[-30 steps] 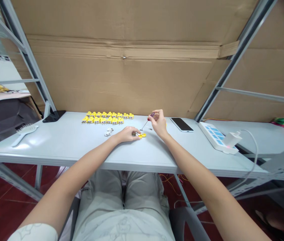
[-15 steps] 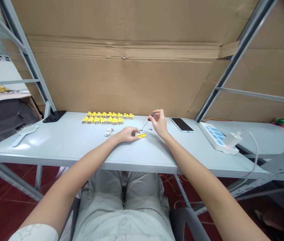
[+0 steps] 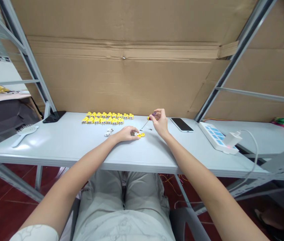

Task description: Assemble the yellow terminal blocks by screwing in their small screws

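Observation:
My left hand (image 3: pixel 129 133) rests on the table, its fingers closed around a small yellow and white plastic piece (image 3: pixel 140 135). A screwdriver (image 3: pixel 146 124) with a dark red or purple handle is pinched in my right hand (image 3: pixel 160 121), its thin shaft slanting down to the left. The tip is close to tiny dark bits, likely screws (image 3: pixel 150 129), lying on the tabletop. Left of my left hand are some small white plastic parts (image 3: pixel 108 132). Behind them stand two rows of small yellow pieces (image 3: pixel 103 120) with white fronts and dark dots.
A phone (image 3: pixel 182 125) lies right of my right hand. Farther right is a power strip (image 3: pixel 217 137) with a white charger (image 3: pixel 232 139) and cable. A hairbrush (image 3: pixel 24 134) lies at the left. Cardboard (image 3: pixel 131 80) backs the table (image 3: pixel 142 157), between metal shelf posts.
The yellow and white piece in my left hand has shifted slightly left. My right hand and the screwdriver have barely moved.

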A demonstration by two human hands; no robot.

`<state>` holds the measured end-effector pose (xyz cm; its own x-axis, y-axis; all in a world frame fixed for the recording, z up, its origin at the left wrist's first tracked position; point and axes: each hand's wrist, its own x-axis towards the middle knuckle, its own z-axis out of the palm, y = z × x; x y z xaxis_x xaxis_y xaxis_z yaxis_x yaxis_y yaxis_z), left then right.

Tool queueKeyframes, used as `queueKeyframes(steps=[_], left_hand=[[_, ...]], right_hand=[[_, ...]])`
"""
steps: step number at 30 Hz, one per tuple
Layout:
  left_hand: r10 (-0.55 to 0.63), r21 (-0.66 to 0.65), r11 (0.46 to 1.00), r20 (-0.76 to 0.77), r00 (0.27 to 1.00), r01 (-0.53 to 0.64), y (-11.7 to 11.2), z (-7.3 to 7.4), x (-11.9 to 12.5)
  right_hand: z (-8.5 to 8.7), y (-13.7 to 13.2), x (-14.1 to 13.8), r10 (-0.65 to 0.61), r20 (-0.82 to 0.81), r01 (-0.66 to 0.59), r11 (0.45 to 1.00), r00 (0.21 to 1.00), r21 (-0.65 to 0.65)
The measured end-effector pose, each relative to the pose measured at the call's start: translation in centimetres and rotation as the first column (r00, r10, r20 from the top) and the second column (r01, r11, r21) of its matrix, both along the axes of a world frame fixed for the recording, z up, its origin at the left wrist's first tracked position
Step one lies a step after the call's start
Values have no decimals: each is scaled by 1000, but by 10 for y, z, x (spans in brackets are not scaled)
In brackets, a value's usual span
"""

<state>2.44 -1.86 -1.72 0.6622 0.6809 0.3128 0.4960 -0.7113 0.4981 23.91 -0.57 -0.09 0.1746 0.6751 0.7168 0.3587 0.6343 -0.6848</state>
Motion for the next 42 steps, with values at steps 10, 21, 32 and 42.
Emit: queueKeyframes(steps=[10,21,32,42], left_hand=[[80,-20,997,-2,997,-80,2,-1,-4],[101,44,994,-16,995,-100,4,-4,-2],[92,48,995,3,996,-92,5,-6,-2],[92,52,994,-6,996,-91,5,-6,-2]], right_hand=[[10,-12,-8,65,-89,-63,998,994,23],[6,-15,-16,152,-86,-152,988,985,3],[4,-14,-16,165,-63,-165,986,984,4],[6,-16,-16,175,-66,-175,985,982,0]])
